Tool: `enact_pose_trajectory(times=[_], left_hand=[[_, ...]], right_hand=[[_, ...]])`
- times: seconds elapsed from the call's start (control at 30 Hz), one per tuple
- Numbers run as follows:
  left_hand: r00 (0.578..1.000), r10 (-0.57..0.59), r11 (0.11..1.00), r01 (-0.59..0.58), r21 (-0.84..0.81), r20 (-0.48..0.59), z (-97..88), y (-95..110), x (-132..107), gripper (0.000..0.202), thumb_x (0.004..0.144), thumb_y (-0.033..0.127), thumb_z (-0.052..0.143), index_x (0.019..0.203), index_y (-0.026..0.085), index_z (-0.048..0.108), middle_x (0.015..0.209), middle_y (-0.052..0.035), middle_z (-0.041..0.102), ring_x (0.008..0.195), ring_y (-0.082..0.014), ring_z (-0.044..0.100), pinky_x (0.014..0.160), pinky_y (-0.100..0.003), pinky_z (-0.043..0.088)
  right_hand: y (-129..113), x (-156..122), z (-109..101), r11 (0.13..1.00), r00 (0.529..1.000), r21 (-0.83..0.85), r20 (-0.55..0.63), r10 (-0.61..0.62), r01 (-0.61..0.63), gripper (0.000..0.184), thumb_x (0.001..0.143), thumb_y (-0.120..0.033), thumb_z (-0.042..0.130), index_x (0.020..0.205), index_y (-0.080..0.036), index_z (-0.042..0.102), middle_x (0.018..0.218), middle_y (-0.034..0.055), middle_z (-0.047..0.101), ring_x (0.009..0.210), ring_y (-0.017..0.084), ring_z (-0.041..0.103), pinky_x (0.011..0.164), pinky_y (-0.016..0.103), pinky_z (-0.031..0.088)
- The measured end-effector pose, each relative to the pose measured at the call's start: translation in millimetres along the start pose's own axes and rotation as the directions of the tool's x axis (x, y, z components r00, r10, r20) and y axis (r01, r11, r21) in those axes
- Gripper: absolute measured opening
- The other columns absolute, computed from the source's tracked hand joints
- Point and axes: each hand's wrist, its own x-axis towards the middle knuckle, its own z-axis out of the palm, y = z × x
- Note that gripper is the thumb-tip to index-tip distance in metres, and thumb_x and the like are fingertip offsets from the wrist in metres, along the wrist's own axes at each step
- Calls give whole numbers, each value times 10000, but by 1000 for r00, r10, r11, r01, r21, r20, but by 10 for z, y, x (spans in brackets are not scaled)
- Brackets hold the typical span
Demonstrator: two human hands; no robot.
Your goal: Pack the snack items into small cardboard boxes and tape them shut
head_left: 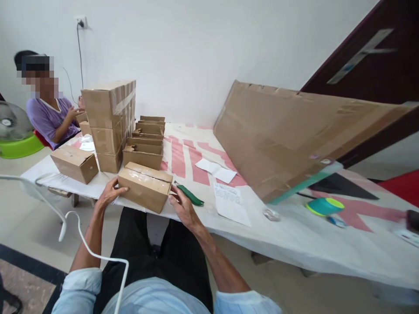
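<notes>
A small closed cardboard box (144,186), with shiny tape along its top, rests at the table's near edge. My left hand (111,192) grips its left end, thumb along the side. At the opposite end, my right hand (185,207) holds the box's right corner with bent fingers, some of them partly hidden. A green-handled utility knife (190,194) lies just beyond my right hand. Left of the box sits another closed carton (75,163). Behind it, open cartons (144,152) stand in a row beside a tall stack of taped boxes (106,117).
A large cardboard sheet (294,135) leans at the right. Papers (232,203), a clear tape roll (271,214) and a teal-and-yellow object (325,206) lie on the covered table (294,248). Another person (49,113) sits at the far left by a fan (15,126). A white cable (98,257) hangs before me.
</notes>
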Motion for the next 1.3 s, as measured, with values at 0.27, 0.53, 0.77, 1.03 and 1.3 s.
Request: enact_pose_trajectory(times=[0.27, 0.53, 0.77, 1.03, 1.3], left_hand=[[999, 31, 991, -28, -131, 20, 188, -105, -442, 725, 630, 416, 980, 1221, 202, 620, 1325, -126, 721, 1271, -308, 678, 1031, -430, 587], [996, 44, 994, -37, -104, 74, 177, -32, -473, 784, 552, 419, 1009, 1165, 233, 556, 1283, -107, 704, 1235, -296, 672, 957, -381, 583], [990, 142, 989, -142, -42, 8, 384, 103, -549, 928, 524, 395, 1019, 1287, 255, 510, 1593, -169, 487, 1489, -376, 500, 1022, -408, 531], [948, 318, 935, -314, 164, 2, 585, 404, -601, 953, 583, 405, 1010, 1394, 231, 541, 1568, -171, 512, 1395, -369, 564, 1052, -449, 527], [891, 453, 848, -439, 298, 22, 650, 636, -606, 918, 604, 337, 1010, 1393, 212, 558, 1543, -191, 523, 1464, -405, 521, 1208, -557, 442]], right_hand=[[-104, -49, -167, 999, 999, 34, 30, -40, 39, 776, 935, -755, 630, 1513, -237, 651, 1559, 131, 646, 1447, 376, 589, 1195, 533, 505], [-78, -27, -240, 998, 999, 63, 41, -20, 17, 660, 921, -660, 658, 1439, -255, 715, 1542, 76, 665, 1482, 359, 555, 1253, 510, 445], [170, -22, -361, 941, 985, 291, 42, 170, -174, 679, 872, -659, 553, 1400, -261, 706, 1354, 113, 767, 1166, 343, 732, 909, 515, 632], [322, -44, -467, 943, 985, 284, 43, 167, -172, 637, 898, -727, 471, 1225, -257, 752, 1117, 123, 826, 980, 325, 752, 833, 505, 623], [-476, 125, -591, 964, 918, -205, -323, -228, 168, 401, 924, -560, 678, 1112, -222, 785, 1178, 122, 777, 1105, 315, 710, 988, 519, 587]])
